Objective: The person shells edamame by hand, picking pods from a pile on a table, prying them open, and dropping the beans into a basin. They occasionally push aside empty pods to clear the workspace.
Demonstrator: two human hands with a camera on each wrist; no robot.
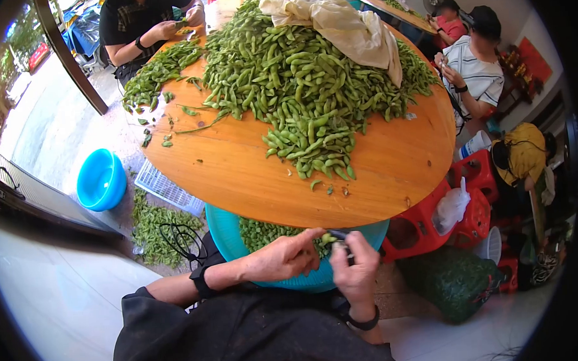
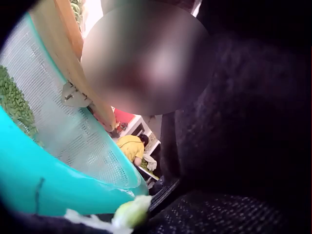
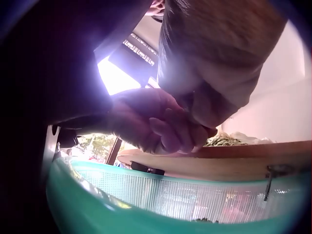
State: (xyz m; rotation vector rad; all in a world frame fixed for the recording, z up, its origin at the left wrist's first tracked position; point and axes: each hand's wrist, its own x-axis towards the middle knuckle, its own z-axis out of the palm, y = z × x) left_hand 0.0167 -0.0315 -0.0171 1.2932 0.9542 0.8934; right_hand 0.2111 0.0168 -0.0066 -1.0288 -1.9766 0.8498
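- L hand [image 1: 283, 258], lower centre: fingers curled, tips pinch pod [image 1: 329, 237]. Pod's long axis runs roughly L-R, toward R hand.
- R hand [image 1: 356, 268] just right of it, curled round dark tool [image 1: 344, 241] at pod's right end.
- Both over teal basket [image 1: 221, 230], under bench [image 1: 237, 176] edge.
- Far: pod pile [image 1: 297, 83] up-frame, well apart.
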